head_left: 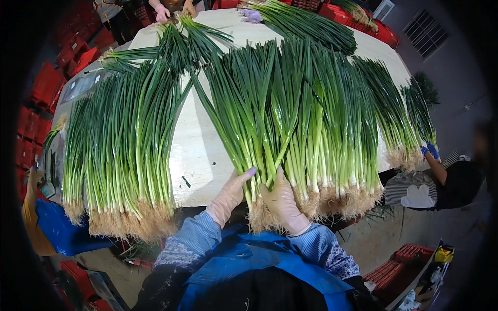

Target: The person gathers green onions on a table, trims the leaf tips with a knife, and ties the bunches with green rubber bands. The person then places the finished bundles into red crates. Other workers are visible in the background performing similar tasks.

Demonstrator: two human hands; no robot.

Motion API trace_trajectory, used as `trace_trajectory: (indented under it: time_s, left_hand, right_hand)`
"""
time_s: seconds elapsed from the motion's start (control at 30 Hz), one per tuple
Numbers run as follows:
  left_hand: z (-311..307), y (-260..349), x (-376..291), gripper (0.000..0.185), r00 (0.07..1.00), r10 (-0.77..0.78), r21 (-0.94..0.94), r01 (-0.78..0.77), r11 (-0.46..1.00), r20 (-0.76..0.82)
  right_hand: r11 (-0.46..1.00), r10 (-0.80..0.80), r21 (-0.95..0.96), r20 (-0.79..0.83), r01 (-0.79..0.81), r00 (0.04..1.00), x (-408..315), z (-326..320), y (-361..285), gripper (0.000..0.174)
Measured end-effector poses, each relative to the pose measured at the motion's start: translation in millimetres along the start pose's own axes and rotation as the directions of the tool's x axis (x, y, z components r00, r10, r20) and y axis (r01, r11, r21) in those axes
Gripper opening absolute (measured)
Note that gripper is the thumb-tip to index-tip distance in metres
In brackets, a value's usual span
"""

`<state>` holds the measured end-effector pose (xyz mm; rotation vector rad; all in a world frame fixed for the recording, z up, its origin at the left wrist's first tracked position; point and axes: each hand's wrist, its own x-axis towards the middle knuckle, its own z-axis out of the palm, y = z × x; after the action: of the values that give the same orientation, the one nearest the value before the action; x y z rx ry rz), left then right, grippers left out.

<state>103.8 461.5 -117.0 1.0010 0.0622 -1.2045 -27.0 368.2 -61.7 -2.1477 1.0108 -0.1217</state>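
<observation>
Green onions with long dark leaves, pale stems and brown roots lie over the table, their roots towards me. Both my hands wear pale gloves and grip one bunch of green onions (255, 155) just above its roots, at the table's near edge. My left hand (230, 194) is on the bunch's left side, its thumb tip purple. On the right side is my right hand (283, 200), its thumb across the stems; its fingers are partly hidden. A wide row of green onions (342, 155) lies close to the right, and another row (128, 155) lies farther left.
The pale table (198, 155) bears more green onions (311, 29) at the far side. Co-workers' gloved hands (162, 13) handle bunches at the far edge; a co-worker's blue-gloved hands (431, 151) are at the right. Red crates (46, 85) stand left, others (400, 268) lower right.
</observation>
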Motion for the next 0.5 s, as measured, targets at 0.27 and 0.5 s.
trace_trajectory:
  time_s: [0.27,0.5]
  left_hand:
    - [-51,24,-37,0.073,0.994,-0.106,-0.130,0.109,0.986,0.034]
    - [-88,37,-66,0.080,0.998,-0.030,-0.222,0.042,0.974,0.058]
  right_hand:
    - [0.867,-0.376,-0.304,0.123,0.395,0.919,-22,66,-57,0.078]
    - [0.946,-0.271,0.233,0.178,0.227,0.946,-11,29,-66,0.081]
